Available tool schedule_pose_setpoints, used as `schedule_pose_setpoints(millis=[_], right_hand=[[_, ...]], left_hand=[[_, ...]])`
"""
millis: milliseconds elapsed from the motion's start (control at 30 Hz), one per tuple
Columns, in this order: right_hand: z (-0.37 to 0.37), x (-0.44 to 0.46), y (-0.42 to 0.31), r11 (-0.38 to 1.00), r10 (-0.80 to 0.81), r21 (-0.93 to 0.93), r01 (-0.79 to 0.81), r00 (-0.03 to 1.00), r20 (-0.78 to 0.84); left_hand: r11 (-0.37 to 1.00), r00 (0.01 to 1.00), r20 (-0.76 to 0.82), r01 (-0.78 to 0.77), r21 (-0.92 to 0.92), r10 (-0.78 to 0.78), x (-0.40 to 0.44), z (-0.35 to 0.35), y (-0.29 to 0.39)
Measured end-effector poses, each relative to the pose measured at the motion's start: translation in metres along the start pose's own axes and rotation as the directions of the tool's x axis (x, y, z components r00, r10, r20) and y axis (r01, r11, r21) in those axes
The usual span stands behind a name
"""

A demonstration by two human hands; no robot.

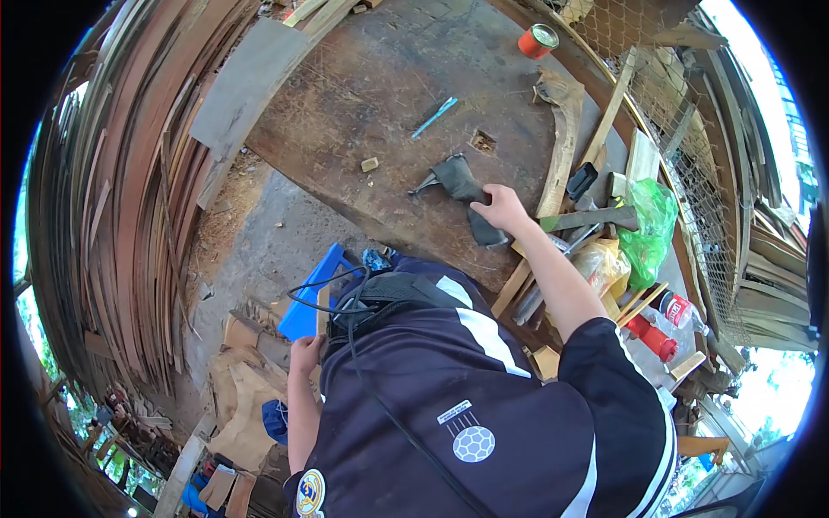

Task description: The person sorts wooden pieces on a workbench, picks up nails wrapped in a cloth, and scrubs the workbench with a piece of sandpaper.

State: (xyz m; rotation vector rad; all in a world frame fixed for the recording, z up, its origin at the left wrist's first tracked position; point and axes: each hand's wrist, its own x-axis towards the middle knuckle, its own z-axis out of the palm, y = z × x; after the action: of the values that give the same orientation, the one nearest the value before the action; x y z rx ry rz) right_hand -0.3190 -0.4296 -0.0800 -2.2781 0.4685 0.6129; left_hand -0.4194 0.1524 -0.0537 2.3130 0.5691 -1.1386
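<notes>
On the worn wooden table (345,112) lies a dark grey cloth-like piece (459,180), folded or crumpled. My right hand (503,210) is closed on its right side, thumb and fingers together at its edge. Low beside my waist, my left hand (305,354) is closed round the lower end of a thin wooden strip (323,309). A blue pen (434,117) and a small wood block (370,164) lie on the table beyond the cloth.
An orange-red tin (538,41) stands at the far edge. Curved wood (563,129), a hatchet-like tool (596,218), a green bag (649,233) and a bottle (678,309) crowd the right. A blue plastic stool (311,298) is at left; planks (112,216) stand beyond.
</notes>
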Motion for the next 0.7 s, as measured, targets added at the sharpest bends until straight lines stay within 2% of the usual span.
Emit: schedule_pose_setpoints(millis=[67,167,367,467,567,667,700], right_hand=[[0.015,0.002,0.009,0.996,-0.028,-0.084,0.021,0.996,-0.084],[0.022,-0.008,0.001,0.997,-0.079,-0.009,0.079,0.954,-0.291],[0.016,-0.006,-0.006,0.998,-0.020,-0.064,0.010,0.986,-0.165],[0.025,-0.002,-0.005,0.979,-0.029,-0.202,0.002,0.992,-0.127],[0.019,-0.005,-0.017,0.980,0.078,-0.183,-0.081,0.997,-0.028],[0.032,-0.012,-0.003,0.986,-0.167,-0.072,0.153,0.949,-0.269],[0.029,-0.017,-0.005,0.973,-0.217,-0.132,0.191,0.951,-0.221]], left_hand=[[0.999,0.999,0.018,0.046,-0.021,-0.045,0.003,0.000,0.001],[0.992,1.000,0.000,-0.023,0.123,0.023,-0.005,-0.007,0.021],[0.983,0.995,-0.005,-0.100,0.154,0.102,-0.005,-0.006,0.020],[0.988,0.997,-0.017,-0.077,0.131,0.079,-0.009,-0.006,0.022],[0.993,0.997,-0.048,-0.060,0.100,0.065,-0.008,-0.002,0.019],[0.994,0.997,-0.042,-0.058,0.088,0.062,-0.007,-0.003,0.020],[0.995,0.998,-0.028,-0.049,0.088,0.052,-0.007,-0.004,0.020]])
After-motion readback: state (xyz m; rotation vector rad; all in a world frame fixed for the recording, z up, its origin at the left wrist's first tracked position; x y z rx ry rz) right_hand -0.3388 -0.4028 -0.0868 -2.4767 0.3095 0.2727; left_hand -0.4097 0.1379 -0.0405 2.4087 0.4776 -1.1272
